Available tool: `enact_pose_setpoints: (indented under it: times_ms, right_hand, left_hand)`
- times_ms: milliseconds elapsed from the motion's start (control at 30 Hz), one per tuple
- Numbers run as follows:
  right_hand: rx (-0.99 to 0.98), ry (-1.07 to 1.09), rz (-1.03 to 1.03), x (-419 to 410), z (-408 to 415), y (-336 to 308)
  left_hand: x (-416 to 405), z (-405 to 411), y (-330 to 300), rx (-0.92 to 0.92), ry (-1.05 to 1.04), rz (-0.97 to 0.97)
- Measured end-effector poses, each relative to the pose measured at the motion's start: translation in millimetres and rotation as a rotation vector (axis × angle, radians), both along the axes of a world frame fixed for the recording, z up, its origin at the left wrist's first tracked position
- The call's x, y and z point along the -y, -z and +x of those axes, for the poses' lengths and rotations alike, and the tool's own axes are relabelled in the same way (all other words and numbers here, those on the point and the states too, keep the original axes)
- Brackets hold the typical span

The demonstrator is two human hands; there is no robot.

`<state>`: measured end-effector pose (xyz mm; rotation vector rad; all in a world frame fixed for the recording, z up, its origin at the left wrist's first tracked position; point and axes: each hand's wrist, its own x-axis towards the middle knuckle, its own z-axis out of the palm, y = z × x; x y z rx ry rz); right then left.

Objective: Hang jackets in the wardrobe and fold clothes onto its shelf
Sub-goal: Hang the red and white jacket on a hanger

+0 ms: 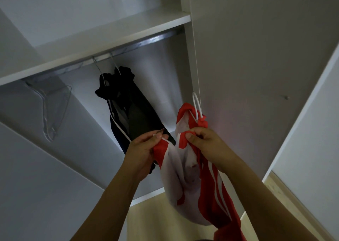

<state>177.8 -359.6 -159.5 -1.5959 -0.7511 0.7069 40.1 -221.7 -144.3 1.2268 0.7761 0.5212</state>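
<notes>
In front of the open white wardrobe (187,61), both hands grip a red jacket (207,182).
Inside, under the shelf (113,37), a rail (146,41) carries a dark jacket (128,108) and an empty hanger (55,108); left hand (145,149) and right hand (205,140) pinch the red jacket's front edges, its white hanger (197,105) atop.

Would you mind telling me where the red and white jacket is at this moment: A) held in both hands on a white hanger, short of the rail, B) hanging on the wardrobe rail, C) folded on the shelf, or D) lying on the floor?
A: the left hand and right hand grip the red and white jacket on its white hanger, below the rail.
</notes>
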Motion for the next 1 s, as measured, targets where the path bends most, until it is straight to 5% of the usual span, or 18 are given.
enact_pose_setpoints:
  times_ms: [333, 1000]
  right_hand:
    - [0.05, -0.044, -0.045, -2, 0, -5]
    - [0.133, -0.085, -0.102, -10, -5, -5]
  left_hand:
    - [1, 7, -12, -0.22, 0.167, 0.38]
    - [12, 6, -20, -0.164, 0.171, 0.49]
